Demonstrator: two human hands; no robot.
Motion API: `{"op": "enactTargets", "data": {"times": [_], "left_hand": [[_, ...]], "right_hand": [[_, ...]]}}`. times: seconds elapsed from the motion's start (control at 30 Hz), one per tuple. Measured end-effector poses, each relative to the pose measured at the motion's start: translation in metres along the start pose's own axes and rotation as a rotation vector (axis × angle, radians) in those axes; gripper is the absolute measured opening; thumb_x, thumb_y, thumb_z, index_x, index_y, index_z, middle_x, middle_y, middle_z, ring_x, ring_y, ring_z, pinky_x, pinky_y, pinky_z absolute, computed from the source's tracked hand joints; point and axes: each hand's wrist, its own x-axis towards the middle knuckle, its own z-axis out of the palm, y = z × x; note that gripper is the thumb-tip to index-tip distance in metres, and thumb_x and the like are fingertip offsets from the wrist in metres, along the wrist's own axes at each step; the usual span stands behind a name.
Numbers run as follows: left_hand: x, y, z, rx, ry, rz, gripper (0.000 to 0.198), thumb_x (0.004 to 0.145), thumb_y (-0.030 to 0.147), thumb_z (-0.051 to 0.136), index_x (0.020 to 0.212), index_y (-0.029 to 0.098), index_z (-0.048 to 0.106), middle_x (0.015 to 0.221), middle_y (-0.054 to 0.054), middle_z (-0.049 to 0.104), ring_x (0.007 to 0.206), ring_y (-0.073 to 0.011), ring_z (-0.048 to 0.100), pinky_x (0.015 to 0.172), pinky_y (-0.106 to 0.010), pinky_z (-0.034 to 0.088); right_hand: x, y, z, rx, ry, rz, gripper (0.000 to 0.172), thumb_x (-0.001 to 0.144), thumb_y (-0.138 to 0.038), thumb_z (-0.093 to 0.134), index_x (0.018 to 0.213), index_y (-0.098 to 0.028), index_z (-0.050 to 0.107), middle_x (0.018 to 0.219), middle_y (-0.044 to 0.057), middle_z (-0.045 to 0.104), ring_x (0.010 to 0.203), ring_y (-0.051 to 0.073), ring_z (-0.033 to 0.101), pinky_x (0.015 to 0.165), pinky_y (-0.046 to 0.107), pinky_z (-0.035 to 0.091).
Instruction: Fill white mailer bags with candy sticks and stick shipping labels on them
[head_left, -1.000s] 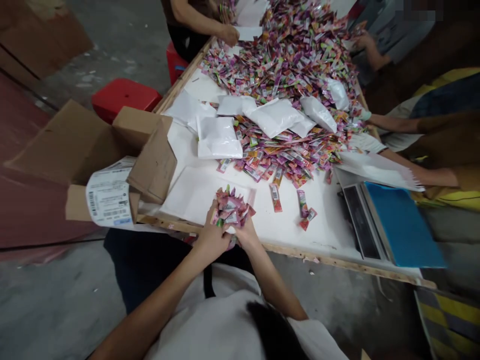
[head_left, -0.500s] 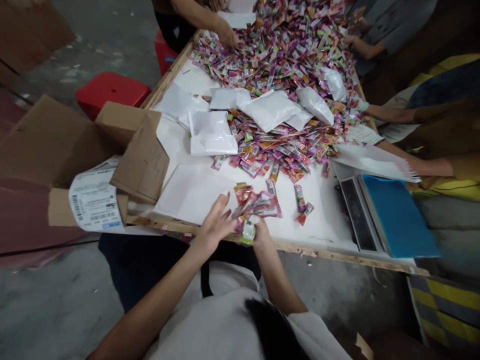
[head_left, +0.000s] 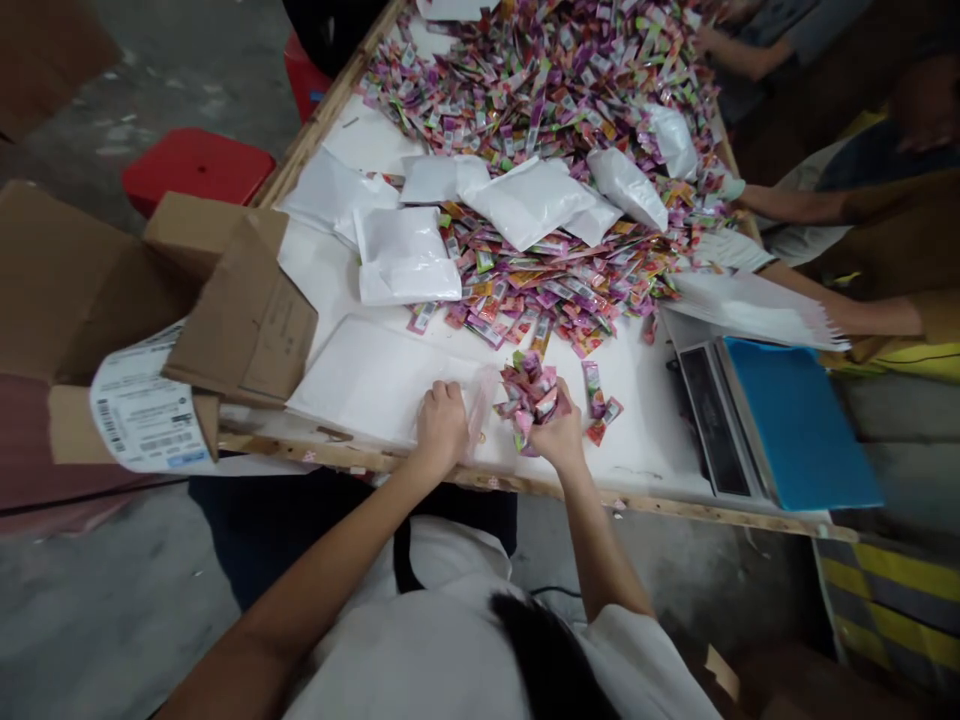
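Observation:
My left hand [head_left: 441, 428] is closed at the table's front edge, its fingers pinching a thin, see-through plastic bag [head_left: 480, 402]. Just to the right of the bag, my right hand [head_left: 559, 430] grips a bunch of small snack packets [head_left: 526, 395], pink and purple with bits of green. Two or so loose packets [head_left: 593, 388] lie on the white tabletop to the right of that hand. A flat white mailer bag [head_left: 367, 380] lies under and left of my left hand. Behind both hands rises a large heap of similar packets [head_left: 540, 110].
Filled white mailers [head_left: 409, 262] lie on and beside the heap. An open cardboard box [head_left: 251, 320] with a printed label sheet [head_left: 146, 405] stands left. At right are a scale [head_left: 712, 420] and a blue flat item [head_left: 799, 430]. A co-worker's arms [head_left: 810, 205] reach in from the right.
My hands have moved apart. The right now grips the packets as a bunch, while the left, open before, has closed on the clear bag. The view has shifted slightly.

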Motion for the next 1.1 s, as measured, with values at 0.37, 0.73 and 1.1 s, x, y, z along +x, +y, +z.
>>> {"op": "enactTargets", "data": {"times": [0.37,0.73,1.1], "left_hand": [[0.022,-0.052,-0.012,-0.604,0.006,-0.141,0.007,0.074,0.021,0.055,0.071,0.019,0.060,0.065,-0.003,0.063,0.063,-0.0195,0.061,0.061,-0.030,0.047],[0.006,-0.043,-0.032,-0.719,0.232,-0.091,0.011,0.071,0.032,0.059,0.074,0.021,0.060,0.065,0.002,0.060,0.063,-0.0157,0.055,0.068,-0.028,0.043],[-0.009,-0.039,-0.050,-0.366,0.066,-0.090,0.014,0.073,0.022,0.057,0.084,0.020,0.065,0.071,-0.001,0.067,0.069,-0.0197,0.063,0.067,-0.029,0.044]], "right_hand": [[-0.001,-0.008,0.052,-0.748,-0.172,-0.393,0.040,0.083,-0.025,0.053,0.120,-0.009,0.058,0.108,0.019,0.065,0.097,0.030,0.054,0.081,0.040,0.037],[0.010,-0.016,0.048,-0.867,-0.453,-0.454,0.041,0.091,-0.027,0.051,0.130,-0.015,0.052,0.119,0.016,0.065,0.106,0.028,0.057,0.085,0.039,0.037],[0.042,-0.055,0.056,-0.925,-0.497,-0.083,0.051,0.074,-0.039,0.068,0.116,-0.014,0.055,0.100,0.015,0.070,0.091,0.030,0.069,0.075,0.035,0.049]]}}
